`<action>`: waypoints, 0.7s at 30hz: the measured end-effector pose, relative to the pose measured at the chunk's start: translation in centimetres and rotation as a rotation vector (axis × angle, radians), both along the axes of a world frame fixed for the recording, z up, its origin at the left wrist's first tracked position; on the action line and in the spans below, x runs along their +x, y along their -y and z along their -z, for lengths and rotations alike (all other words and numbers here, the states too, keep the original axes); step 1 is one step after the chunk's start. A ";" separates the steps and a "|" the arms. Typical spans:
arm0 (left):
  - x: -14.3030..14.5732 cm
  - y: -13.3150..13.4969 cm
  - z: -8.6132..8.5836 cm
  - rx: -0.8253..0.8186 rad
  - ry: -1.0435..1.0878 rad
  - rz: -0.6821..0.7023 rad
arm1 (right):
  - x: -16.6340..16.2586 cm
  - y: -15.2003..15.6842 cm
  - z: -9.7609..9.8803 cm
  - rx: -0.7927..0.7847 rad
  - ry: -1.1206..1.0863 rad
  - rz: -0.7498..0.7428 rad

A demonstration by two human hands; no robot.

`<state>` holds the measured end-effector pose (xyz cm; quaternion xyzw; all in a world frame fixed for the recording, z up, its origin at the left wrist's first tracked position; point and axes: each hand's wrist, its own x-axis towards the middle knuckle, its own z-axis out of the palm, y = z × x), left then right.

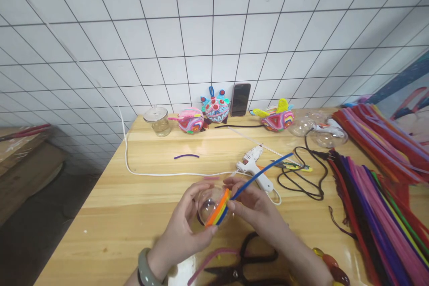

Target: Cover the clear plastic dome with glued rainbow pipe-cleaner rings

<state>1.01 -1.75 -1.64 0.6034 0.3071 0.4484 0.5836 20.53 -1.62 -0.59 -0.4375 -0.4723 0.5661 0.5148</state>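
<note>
A clear plastic ball (208,203) rests in my left hand (182,223), whose fingers and thumb are wrapped round its left side. Orange, yellow and blue pipe cleaner strips lie side by side across the ball's right part. Pinched in my right hand (253,205) at the ball's edge is a blue pipe cleaner (263,175); its free end sticks out up and to the right. Just beyond my right hand lies a white hot glue gun (252,163). Black-handled scissors (231,272) lie below the ball, beside a pink pipe cleaner (211,257).
Bundles of coloured pipe cleaners (378,214) cover the right side. Along the wall stand a glass jar (161,125), decorated balls (216,109) and a phone (240,99). A black cord (301,194) and a white cable (161,174) cross the wooden table (110,214).
</note>
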 end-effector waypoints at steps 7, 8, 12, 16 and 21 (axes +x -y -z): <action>0.3 -0.2 0.1 -0.094 0.152 0.076 | 0.0 0.0 -0.6 -0.177 -0.088 -0.129; 0.3 -0.3 0.2 -0.098 0.176 0.088 | 0.0 0.0 -0.6 -0.177 -0.083 -0.135; 0.4 -0.4 0.2 -0.121 0.210 0.106 | -0.1 0.1 -0.7 -0.215 -0.102 -0.155; 0.4 -0.3 0.2 -0.146 0.218 0.111 | 0.0 0.2 -0.5 -0.229 -0.092 -0.138; 0.4 -0.4 0.4 -0.154 0.293 0.145 | 0.2 0.2 0.5 -0.259 -0.123 -0.095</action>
